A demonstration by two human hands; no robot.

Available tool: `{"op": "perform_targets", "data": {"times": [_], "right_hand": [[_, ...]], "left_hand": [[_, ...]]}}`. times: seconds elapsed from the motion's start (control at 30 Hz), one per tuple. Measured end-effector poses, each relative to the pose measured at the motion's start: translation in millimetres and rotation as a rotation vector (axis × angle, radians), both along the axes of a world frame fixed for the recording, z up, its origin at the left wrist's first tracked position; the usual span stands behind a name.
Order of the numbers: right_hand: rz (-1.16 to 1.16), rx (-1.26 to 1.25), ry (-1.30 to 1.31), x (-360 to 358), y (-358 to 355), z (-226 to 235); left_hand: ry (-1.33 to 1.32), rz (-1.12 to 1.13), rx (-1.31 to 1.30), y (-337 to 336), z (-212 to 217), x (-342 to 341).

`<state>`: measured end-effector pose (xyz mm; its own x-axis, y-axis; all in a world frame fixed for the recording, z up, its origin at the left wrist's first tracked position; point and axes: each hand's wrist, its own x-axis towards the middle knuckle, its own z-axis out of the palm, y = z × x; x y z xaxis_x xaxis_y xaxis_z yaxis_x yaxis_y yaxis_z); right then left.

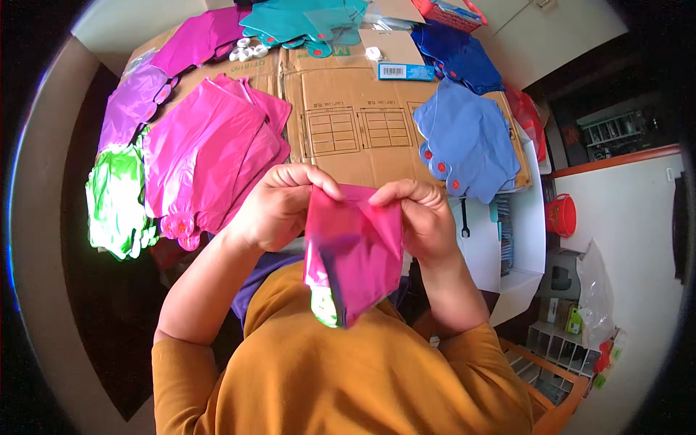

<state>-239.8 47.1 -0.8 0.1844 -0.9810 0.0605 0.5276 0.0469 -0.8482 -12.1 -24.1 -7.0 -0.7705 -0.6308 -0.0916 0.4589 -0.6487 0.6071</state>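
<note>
My left hand [284,203] and my right hand [426,217] pinch the upper corners of a small bundle of thin, glossy coloured sheets [362,250] in front of my chest. Pink faces me, and a dark strip and a bright green piece show at its lower left; the lower part is blurred. A stack of large pink sheets [206,148] lies on the cardboard left of my left hand, its lower end scalloped. To the right of my right hand is a stack of light blue sheets [467,138] with red round marks along its scalloped edge.
Around the flattened cardboard [348,163] lie shiny green [117,199], purple [134,101], magenta [196,40], teal [290,22] and dark blue [460,54] stacks. White rings [248,51] and a blue-and-white label card [404,72] sit at the back. A white box [533,225] stands at right.
</note>
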Motion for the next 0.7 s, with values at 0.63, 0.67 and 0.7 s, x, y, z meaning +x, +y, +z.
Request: {"op": "perform_targets", "data": {"times": [0.63, 0.67, 0.7], "right_hand": [[-0.306, -0.978, 1.289, -14, -16, 23], [-0.325, -0.984, 1.33, -14, -16, 24], [-0.331, -0.962, 1.316, -14, -16, 23]], "left_hand": [[-0.169, 0.125, -0.154, 12, -4, -21], [-0.201, 0.138, -0.189, 12, -9, -22], [-0.235, 0.151, -0.223, 13, -11, -23]]}}
